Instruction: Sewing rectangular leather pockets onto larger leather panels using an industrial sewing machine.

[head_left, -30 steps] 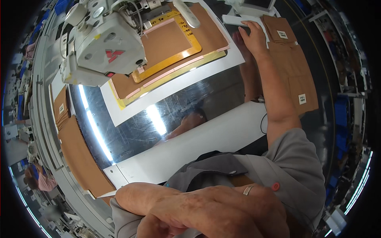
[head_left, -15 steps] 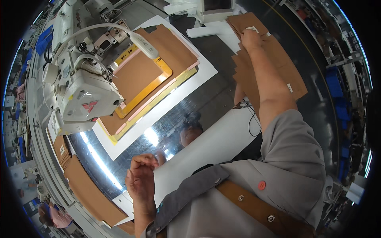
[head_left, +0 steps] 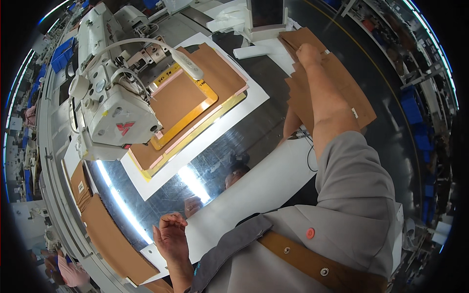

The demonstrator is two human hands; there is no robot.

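Observation:
My right hand (head_left: pixel 309 55) is stretched to the far right, over a stack of brown fabric pieces (head_left: pixel 337 90). Its fingers are closed at the upper part of the stack, pinching a brown piece there; the fingertips are partly hidden. My left hand (head_left: pixel 172 238) hovers above the near edge of the shiny metal table (head_left: pixel 215 146), palm up. Its fingers curl loosely, apart, around nothing. Under the sewing machine's head (head_left: pixel 119 117), a yellow-orange frame (head_left: pixel 198 110) lies on brown fabric (head_left: pixel 220 73), over a white sheet (head_left: pixel 259 93).
More brown pieces (head_left: pixel 110 239) are stacked along the left side. A white curved panel (head_left: pixel 254 195) runs along the table's near edge. A small dark screen (head_left: pixel 266 14) stands at the back, beside white scraps (head_left: pixel 229 22). A thin black cable (head_left: pixel 310 156) hangs near my right arm.
The view has shifted slightly. My right hand has moved a little on the brown stack, and a white label beside its fingers no longer shows. My left hand stays loosely curled over the near edge.

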